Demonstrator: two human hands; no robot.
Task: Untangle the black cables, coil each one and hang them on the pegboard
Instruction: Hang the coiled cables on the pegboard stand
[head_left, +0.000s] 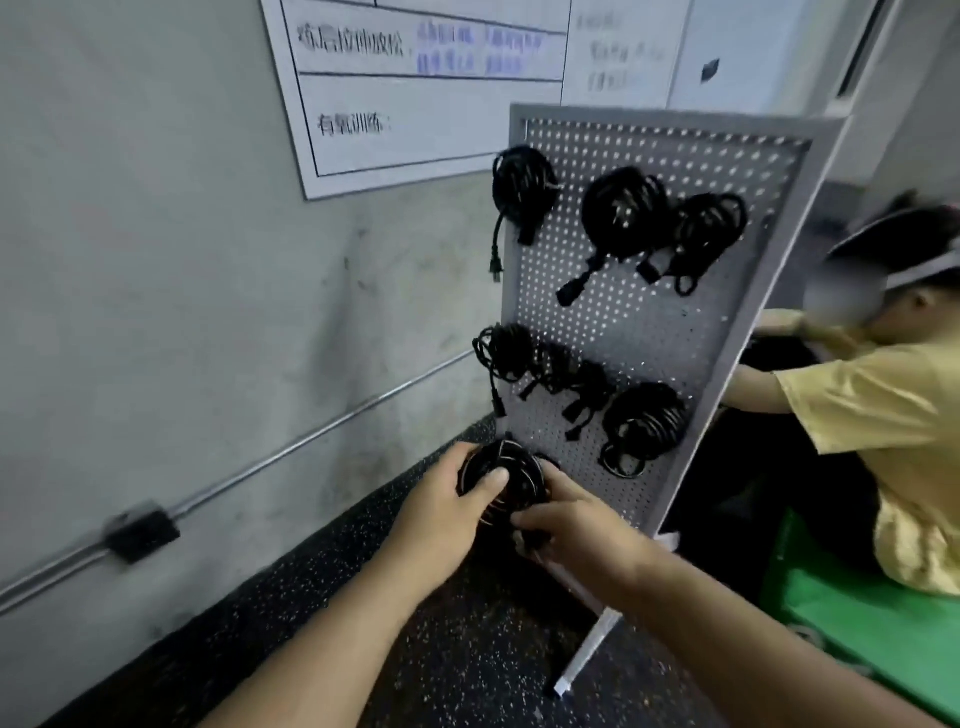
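Our left hand (441, 501) grips coiled black cable (506, 475), thumb across coil. Our right hand (582, 519) pinches coil's lower edge. Coil sits at pegboard (649, 332) lower-left corner. Above it, other coils (626, 213) hang on board.

bare pegboard (639, 332) centre free, hung coils (623, 213) above and below, wall (182, 260) close left
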